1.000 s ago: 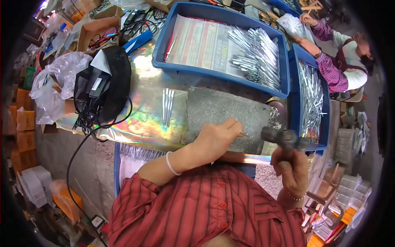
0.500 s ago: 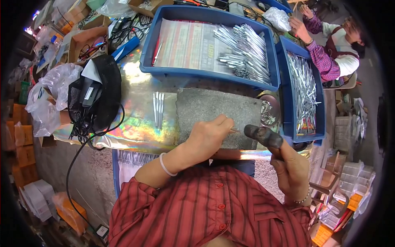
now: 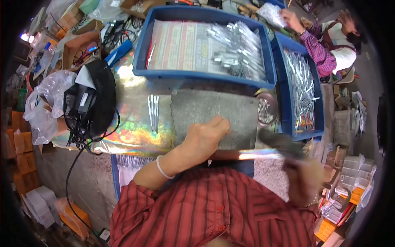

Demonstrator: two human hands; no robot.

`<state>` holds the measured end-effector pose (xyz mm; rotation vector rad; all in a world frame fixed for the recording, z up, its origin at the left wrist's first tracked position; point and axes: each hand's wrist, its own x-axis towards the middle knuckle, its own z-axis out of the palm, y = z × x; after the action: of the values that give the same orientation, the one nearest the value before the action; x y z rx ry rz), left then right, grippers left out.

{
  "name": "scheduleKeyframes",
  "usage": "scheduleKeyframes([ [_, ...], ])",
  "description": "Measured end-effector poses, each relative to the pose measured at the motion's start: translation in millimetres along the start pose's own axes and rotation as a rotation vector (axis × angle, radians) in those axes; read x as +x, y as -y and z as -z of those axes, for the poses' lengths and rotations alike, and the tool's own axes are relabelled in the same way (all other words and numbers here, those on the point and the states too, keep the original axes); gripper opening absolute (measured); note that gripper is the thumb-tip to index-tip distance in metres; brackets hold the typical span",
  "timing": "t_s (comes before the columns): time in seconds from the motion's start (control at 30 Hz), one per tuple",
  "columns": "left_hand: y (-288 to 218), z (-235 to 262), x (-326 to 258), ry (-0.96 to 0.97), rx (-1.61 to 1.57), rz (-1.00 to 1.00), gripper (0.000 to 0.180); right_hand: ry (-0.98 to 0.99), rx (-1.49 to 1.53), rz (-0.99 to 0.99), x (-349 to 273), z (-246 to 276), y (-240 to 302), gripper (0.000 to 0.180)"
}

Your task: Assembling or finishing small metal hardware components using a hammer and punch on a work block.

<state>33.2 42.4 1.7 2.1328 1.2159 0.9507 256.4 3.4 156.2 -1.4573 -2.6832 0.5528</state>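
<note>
- Here the left hand (image 3: 204,136) lies on the grey stone slab (image 3: 214,119), its fingers (image 3: 220,123) pressed together and curled down as if pinning something small against the stone; what is under them is hidden.
- The right hand (image 3: 302,181) is blurred at the near right corner of the desk (image 3: 123,127). Its fingers are wrapped round the handle of a dark hammer-like tool (image 3: 282,142), whose head hangs just off the slab's right edge.
- Just left of the slab, a few thin metal pieces (image 3: 153,111) lie side by side on the shiny rainbow-foil covering.
- At the slab's far right corner stands a small round dish (image 3: 266,111) holding tiny metal bits.
- Beyond, a big blue tray (image 3: 164,74) holds paper and a heap of bagged metal pieces; a second blue tray (image 3: 288,127) on the right is full of loose silvery ones.
- Judging by these heaps, much is sorted already, yet the pieces beside the slab look unworked.
- Far right, another person's hand (image 3: 292,18) reaches towards a plastic bag.
- To the left sit a black fan (image 3: 96,103) and its cable.
</note>
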Motion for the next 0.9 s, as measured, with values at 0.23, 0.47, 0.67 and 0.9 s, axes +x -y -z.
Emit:
scheduleKeyframes([
  [0.23,-2,7,3,0.027,-0.046,-0.031,0.012,-0.111,0.182,-0.041,29,0,11,0.023],
  [0.47,-30,61,10,-0.213,-1.374,0.498,0.017,-0.392,0.309,-0.144,28,-57,-15,0.043],
  [0.67,-21,57,11,-0.224,-1.390,0.538,0.017,-0.229,0.183,-0.351,32,-117,-22,0.043],
  [0.9,-29,45,5,-0.171,-1.074,0.576,0.025,-0.532,0.216,-0.417,-3,-127,-75,0.034],
])
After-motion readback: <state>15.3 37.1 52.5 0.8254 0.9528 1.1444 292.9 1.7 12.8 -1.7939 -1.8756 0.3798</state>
